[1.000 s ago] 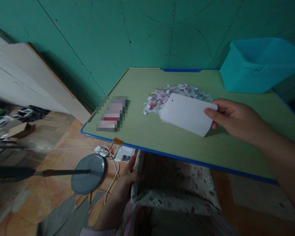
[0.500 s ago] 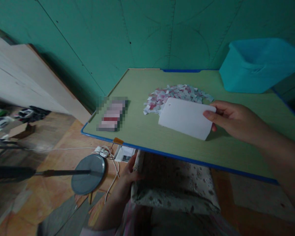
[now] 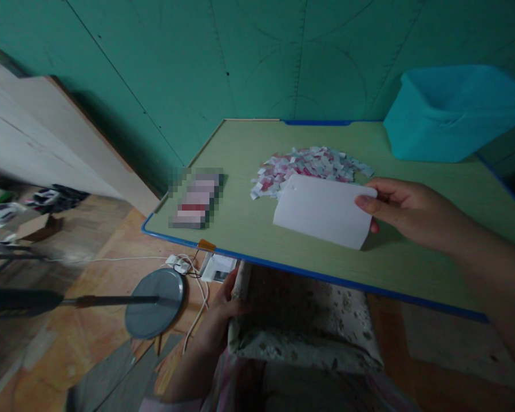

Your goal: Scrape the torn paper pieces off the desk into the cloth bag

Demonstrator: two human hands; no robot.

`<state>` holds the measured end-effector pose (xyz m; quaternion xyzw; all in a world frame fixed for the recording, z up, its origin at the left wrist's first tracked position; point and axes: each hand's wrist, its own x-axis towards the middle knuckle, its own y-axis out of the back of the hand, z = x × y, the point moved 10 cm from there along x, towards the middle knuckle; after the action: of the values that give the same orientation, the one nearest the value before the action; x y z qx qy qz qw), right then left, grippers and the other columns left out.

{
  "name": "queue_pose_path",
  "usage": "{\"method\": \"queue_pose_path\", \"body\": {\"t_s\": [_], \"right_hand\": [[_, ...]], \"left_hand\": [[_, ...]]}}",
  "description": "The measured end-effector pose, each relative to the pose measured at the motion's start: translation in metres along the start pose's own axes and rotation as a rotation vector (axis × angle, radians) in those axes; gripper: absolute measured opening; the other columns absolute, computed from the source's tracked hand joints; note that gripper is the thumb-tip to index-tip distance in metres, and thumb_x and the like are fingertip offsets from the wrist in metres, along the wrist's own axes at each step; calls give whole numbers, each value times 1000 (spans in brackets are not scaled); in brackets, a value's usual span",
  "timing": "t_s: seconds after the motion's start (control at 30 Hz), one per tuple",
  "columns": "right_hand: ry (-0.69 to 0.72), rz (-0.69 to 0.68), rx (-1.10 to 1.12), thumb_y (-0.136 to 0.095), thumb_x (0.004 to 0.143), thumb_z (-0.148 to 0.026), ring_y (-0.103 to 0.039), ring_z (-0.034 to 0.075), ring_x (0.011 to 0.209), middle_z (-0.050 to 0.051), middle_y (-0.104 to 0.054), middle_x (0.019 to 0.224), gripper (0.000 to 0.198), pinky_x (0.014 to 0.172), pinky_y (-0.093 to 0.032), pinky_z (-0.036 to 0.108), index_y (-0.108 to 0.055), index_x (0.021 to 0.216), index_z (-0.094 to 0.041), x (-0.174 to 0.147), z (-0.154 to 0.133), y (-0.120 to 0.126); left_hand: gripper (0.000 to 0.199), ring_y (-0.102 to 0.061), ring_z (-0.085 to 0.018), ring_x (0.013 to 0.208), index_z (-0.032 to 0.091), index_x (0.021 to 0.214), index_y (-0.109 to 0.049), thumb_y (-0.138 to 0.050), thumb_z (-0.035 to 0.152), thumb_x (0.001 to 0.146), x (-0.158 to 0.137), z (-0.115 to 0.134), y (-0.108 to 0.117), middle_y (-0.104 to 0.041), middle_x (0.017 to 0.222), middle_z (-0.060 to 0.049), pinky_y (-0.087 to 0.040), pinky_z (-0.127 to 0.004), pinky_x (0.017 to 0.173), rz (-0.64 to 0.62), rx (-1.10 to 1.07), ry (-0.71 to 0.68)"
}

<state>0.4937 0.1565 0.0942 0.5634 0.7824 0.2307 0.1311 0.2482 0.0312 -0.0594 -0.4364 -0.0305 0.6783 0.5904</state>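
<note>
My right hand (image 3: 405, 209) pinches the right end of a white card (image 3: 324, 212) between thumb and fingers. The card has a small hole near its upper left corner and is held tilted over the table, in front of a heap of small pink and white paper pieces (image 3: 311, 163), hiding its near edge. Below the table's front edge, my left hand (image 3: 224, 309) is closed around the left rim of a cloth-covered open box (image 3: 309, 346) with a dark speckled print, at my lap. Some of the left fingers are hidden.
The pale green table (image 3: 240, 223) has a blue rim. A pixelated phone-like item (image 3: 196, 200) lies at its left, and a turquoise bin (image 3: 442, 134) stands at the back right. On the floor are a round grey base (image 3: 154, 303) with a pole, and white cables (image 3: 203, 297).
The white card has tipped slightly, its lower edge coming a little towards me and its top edge dropping. My left hand and the cloth-covered box stay in place.
</note>
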Motion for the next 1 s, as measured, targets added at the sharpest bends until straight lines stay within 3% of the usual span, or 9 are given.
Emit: {"method": "queue_pose_path", "body": {"t_s": [0.07,0.17,0.27,0.47,0.63,0.7,0.77,0.9,1.0], "right_hand": [[3,17,-11,-52,76,-46,-47,8,47,-4,-48,54,28,44,-35,21,-52,68,-20,0,1,3],[-3,21,-25,-52,76,-47,-47,8,47,-4,-48,55,29,44,-35,21,-52,69,-20,-1,3,5],[-16,-18,-25,-52,76,-47,-47,8,48,-4,-48,55,29,45,-36,21,-51,68,-19,-3,6,1],[-17,-30,-9,-52,76,-49,-48,9,49,-4,-49,56,29,46,-37,22,-53,70,-20,-2,6,0],[-3,85,-50,-51,77,-48,-47,9,48,-4,-48,53,30,46,-35,22,-51,67,-20,-1,4,13],[-15,88,-66,-50,77,-48,-47,9,49,-4,-48,53,30,47,-35,22,-51,67,-20,-1,6,13],[-22,86,-100,-49,78,-49,-47,9,50,-4,-48,54,31,47,-35,23,-51,68,-20,-2,7,13],[-28,126,-176,-48,79,-49,-45,9,48,-3,-47,52,31,45,-33,23,-49,68,-20,-2,8,16],[-37,179,-178,-48,80,-47,-46,9,48,-3,-48,53,30,46,-34,23,-47,68,-20,-1,10,22]], "left_hand": [[52,-64,-14,64,27,83,-72,-67,-1,39,1,-3,4,-72,71,6,-50,-20,59,19,14,11],[68,-62,-18,58,26,83,-70,-69,-8,24,8,-23,21,-68,60,7,-51,-27,55,103,33,224],[78,-62,-19,58,26,88,-67,-68,-11,19,15,-27,28,-65,57,9,-52,-29,57,124,23,305],[86,-65,-21,64,27,96,-64,-70,-11,20,12,-30,26,-67,62,8,-51,-29,62,111,17,317],[69,-65,-18,63,27,94,-65,-71,-4,32,10,-17,21,-70,67,6,-50,-24,59,47,7,137],[72,-64,-18,62,26,95,-65,-71,-4,30,8,-19,20,-70,66,6,-50,-24,58,51,16,162],[74,-65,-19,63,26,96,-64,-70,-5,29,6,-22,18,-70,65,6,-51,-26,59,55,54,199],[68,-67,-26,75,24,106,-59,-66,5,41,5,-8,10,-73,76,0,-52,-33,64,1,169,41],[75,-66,-27,79,25,109,-58,-68,5,37,6,-14,12,-73,76,0,-51,-32,66,-3,143,88]]}}
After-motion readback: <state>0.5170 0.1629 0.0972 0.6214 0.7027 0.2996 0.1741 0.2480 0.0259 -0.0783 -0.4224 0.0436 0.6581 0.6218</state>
